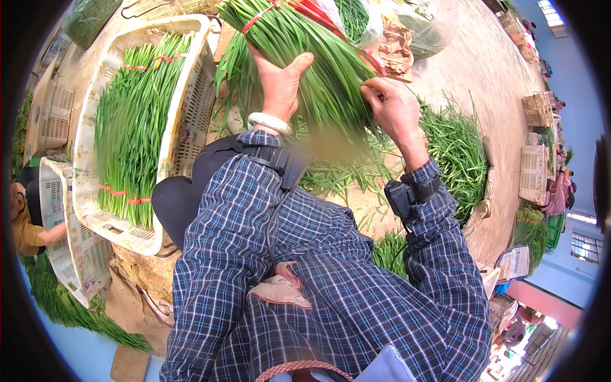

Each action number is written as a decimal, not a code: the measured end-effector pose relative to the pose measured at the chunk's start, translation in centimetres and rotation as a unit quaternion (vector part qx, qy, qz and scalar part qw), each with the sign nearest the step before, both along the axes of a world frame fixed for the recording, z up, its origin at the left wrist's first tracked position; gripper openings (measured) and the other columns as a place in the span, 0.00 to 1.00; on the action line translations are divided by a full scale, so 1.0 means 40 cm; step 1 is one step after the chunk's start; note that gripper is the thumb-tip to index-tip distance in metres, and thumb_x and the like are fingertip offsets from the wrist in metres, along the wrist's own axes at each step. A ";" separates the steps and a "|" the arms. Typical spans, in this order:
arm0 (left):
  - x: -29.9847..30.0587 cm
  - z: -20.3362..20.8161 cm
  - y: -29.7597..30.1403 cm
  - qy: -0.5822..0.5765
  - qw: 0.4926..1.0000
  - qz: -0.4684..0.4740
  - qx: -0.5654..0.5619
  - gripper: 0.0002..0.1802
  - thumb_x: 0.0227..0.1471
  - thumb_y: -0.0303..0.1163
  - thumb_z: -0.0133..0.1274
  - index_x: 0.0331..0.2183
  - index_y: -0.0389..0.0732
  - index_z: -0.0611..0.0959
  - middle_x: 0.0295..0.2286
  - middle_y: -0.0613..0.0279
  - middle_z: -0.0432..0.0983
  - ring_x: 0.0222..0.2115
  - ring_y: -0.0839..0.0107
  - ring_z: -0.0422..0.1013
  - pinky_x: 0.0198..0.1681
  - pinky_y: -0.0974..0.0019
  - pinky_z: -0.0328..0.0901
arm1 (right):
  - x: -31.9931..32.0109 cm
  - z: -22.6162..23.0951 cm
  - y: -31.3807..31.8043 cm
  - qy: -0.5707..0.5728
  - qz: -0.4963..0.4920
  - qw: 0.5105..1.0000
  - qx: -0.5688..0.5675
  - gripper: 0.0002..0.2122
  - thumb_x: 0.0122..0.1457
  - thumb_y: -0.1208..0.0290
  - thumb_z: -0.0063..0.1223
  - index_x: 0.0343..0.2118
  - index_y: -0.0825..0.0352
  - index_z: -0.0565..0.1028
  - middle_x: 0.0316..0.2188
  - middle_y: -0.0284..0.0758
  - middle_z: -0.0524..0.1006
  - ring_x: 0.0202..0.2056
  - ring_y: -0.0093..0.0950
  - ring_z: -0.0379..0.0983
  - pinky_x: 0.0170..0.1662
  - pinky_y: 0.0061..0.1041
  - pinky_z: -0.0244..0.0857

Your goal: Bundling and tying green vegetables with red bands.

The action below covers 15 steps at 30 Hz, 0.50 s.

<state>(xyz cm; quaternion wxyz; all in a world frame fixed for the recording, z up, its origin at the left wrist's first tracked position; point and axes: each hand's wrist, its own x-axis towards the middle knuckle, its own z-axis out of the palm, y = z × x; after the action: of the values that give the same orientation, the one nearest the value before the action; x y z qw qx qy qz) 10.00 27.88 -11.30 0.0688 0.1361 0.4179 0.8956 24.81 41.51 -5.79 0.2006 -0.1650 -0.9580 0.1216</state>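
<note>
My left hand (278, 79) is wrapped under a thick bundle of garlic chives (305, 63), thumb raised on its near side. A red band ties the bundle toward its upper left end. At the lower right edge of the bundle, my right hand (393, 108) is closed in a pinch by the leaf ends. What sits between those fingertips is too small to make out. Loose green leaves (347, 175) lie on the floor below both hands. Left of my left hand stands a white plastic crate (181, 108) with red-banded chive bundles (140, 121) inside.
A heap of loose chives (455, 153) lies to the right. Plastic bags (433, 28) and crumpled brown paper (396, 51) are beyond the bundle. Another white crate (79, 242) stands at far left beside a person (32, 223). More crates (533, 172) line the right side.
</note>
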 end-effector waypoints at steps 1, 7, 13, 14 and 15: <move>0.001 0.000 0.001 -0.001 1.000 -0.001 0.005 0.46 0.39 0.13 0.61 0.57 0.45 0.57 0.46 0.61 0.66 0.45 0.66 0.68 0.49 0.64 0.68 | 0.000 -0.006 0.003 0.028 -0.006 0.999 -0.027 0.04 0.52 0.67 0.61 0.30 0.58 0.80 0.19 0.30 0.74 0.28 0.28 0.74 0.31 0.29 0.66; 0.004 -0.001 0.005 -0.044 0.999 -0.003 0.007 0.45 0.39 0.14 0.61 0.56 0.46 0.59 0.46 0.61 0.66 0.46 0.66 0.67 0.50 0.63 0.67 | -0.008 -0.032 0.025 0.250 -0.028 0.793 -0.555 0.07 0.61 0.69 0.53 0.34 0.67 0.79 0.15 0.24 0.68 0.13 0.13 0.64 0.16 0.15 0.58; -0.015 -0.012 -0.009 -0.052 0.999 0.004 0.004 0.53 0.36 0.11 0.60 0.61 0.47 0.52 0.49 0.59 0.64 0.47 0.65 0.66 0.52 0.63 0.66 | 0.085 0.069 0.067 -0.013 -0.038 0.876 -0.481 0.10 0.58 0.74 0.53 0.44 0.63 0.77 0.15 0.23 0.69 0.13 0.14 0.67 0.17 0.14 0.60; -0.013 -0.010 -0.006 -0.055 0.998 0.008 0.006 0.46 0.38 0.13 0.60 0.57 0.45 0.59 0.47 0.62 0.66 0.47 0.66 0.66 0.51 0.63 0.65 | 0.110 0.078 0.086 -0.074 -0.058 0.901 -0.423 0.12 0.57 0.74 0.53 0.45 0.61 0.77 0.15 0.24 0.70 0.14 0.15 0.68 0.17 0.16 0.60; -0.015 -0.013 -0.006 -0.055 0.998 0.007 0.006 0.46 0.38 0.13 0.60 0.57 0.45 0.59 0.47 0.62 0.66 0.47 0.66 0.66 0.51 0.63 0.65 | 0.126 0.092 0.090 -0.135 -0.077 0.919 -0.362 0.14 0.56 0.74 0.53 0.46 0.59 0.76 0.15 0.25 0.71 0.14 0.15 0.69 0.17 0.17 0.60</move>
<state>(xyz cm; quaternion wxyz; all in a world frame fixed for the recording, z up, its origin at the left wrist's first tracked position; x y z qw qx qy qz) 9.41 27.64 -11.80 0.0842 0.0838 0.4092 0.9047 29.86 45.11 -2.10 0.0044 -0.3140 -0.8510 0.4209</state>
